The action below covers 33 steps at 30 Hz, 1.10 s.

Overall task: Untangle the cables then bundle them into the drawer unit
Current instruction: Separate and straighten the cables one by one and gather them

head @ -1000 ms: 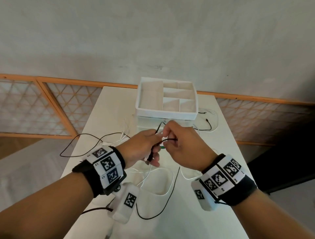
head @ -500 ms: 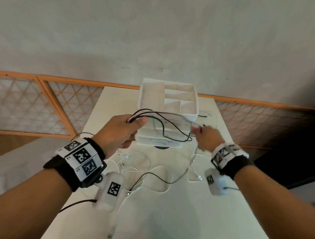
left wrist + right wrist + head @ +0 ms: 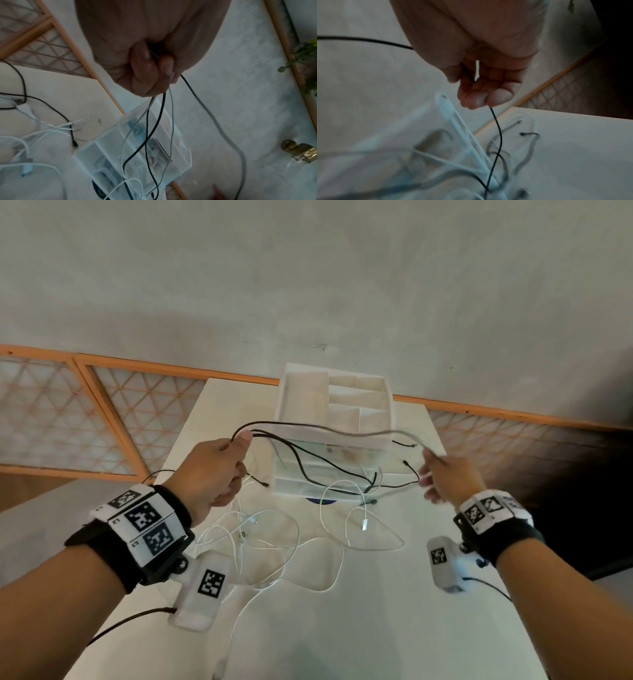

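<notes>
Left hand (image 3: 209, 474) and right hand (image 3: 445, 477) each pinch the black cable (image 3: 329, 463) stretched apart; white cables (image 3: 274, 542) tangled at 6 o'clock, drawer unit (image 3: 334, 405) unfilled, most remains

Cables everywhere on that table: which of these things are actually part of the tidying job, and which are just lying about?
Part of the job:
- black cable, stretched between the left hand and the right hand
- white cables, loose on the table
- drawer unit, white with a divided top tray

Just lying about:
- wooden lattice screen
- green plant
- brass knob
</notes>
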Available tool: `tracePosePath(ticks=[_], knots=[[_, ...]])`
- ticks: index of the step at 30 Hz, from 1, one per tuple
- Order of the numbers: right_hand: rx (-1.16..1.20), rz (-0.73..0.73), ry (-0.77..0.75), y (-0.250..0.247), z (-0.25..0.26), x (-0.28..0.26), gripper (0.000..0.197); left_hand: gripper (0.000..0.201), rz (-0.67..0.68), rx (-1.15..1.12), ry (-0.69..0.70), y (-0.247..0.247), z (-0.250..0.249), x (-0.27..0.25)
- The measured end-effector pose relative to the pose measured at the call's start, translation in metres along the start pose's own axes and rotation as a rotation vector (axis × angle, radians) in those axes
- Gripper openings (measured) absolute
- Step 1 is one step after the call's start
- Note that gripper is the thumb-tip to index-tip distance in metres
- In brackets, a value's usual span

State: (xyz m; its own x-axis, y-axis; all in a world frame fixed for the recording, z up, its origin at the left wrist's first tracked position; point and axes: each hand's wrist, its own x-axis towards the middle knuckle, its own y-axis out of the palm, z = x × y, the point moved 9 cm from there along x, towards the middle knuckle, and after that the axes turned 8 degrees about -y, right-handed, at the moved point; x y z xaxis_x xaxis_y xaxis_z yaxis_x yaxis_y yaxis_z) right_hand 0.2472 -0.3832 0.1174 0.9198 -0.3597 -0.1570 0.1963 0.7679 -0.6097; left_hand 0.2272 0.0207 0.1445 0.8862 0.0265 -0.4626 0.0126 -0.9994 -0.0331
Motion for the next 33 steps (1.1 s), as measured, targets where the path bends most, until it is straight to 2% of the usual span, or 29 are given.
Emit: tracePosePath(ticks=[3,6,11,16,19,20,21,23,24,25,26,29,30,33], knots=[[0.233,-0.119,-0.256,-0.031,0.065,-0.006,0.035,0.043,0.025,0.082,-0.028,0.01,0.008,0.002],[0.218,-0.21,-0.4,-0.052,0.096,-0.005,0.039,0.041,0.07,0.126,-0.044,0.021,0.013,0.001],[0.195,-0.235,-0.43,-0.052,0.093,0.008,0.037,0.042,0.098,0.174,-0.029,0.024,0.014,0.001],[0.123,-0.386,-0.49,-0.061,0.085,0.016,0.019,0.039,0.044,0.198,-0.054,0.009,0.022,0.0],[0.1,-0.275,-0.524,-0.04,0.077,0.032,0.013,0.041,0.05,0.225,-0.082,0.007,0.03,0.0],[0.105,-0.208,-0.513,-0.029,0.068,0.041,0.02,0.042,0.059,0.222,-0.084,0.008,0.031,-0.001],[0.089,-0.134,-0.46,-0.017,0.054,0.048,0.038,0.043,0.068,0.211,-0.083,0.009,0.031,-0.001],[-0.015,0.011,-0.246,0.007,0.009,0.058,0.077,0.042,0.07,0.166,-0.083,0.011,0.029,-0.002],[-0.123,0.051,-0.119,0.016,-0.018,0.056,0.085,0.041,0.065,0.138,-0.084,0.011,0.028,-0.002],[-0.247,0.068,-0.008,0.022,-0.041,0.05,0.083,0.039,0.057,0.11,-0.085,0.011,0.027,-0.003],[-0.357,0.096,0.059,0.03,-0.059,0.042,0.073,0.037,0.051,0.087,-0.087,0.011,0.025,-0.003],[-0.53,0.347,0.046,0.085,-0.082,0.011,0.035,0.035,0.082,0.053,-0.078,0.021,0.018,-0.008],[-0.517,0.392,0.04,0.104,-0.086,0.004,0.032,0.034,0.109,0.046,-0.067,0.028,0.014,-0.011],[-0.295,0.341,0.115,0.141,-0.09,-0.008,0.059,0.032,0.226,-0.006,-0.015,0.052,-0.006,-0.025]])
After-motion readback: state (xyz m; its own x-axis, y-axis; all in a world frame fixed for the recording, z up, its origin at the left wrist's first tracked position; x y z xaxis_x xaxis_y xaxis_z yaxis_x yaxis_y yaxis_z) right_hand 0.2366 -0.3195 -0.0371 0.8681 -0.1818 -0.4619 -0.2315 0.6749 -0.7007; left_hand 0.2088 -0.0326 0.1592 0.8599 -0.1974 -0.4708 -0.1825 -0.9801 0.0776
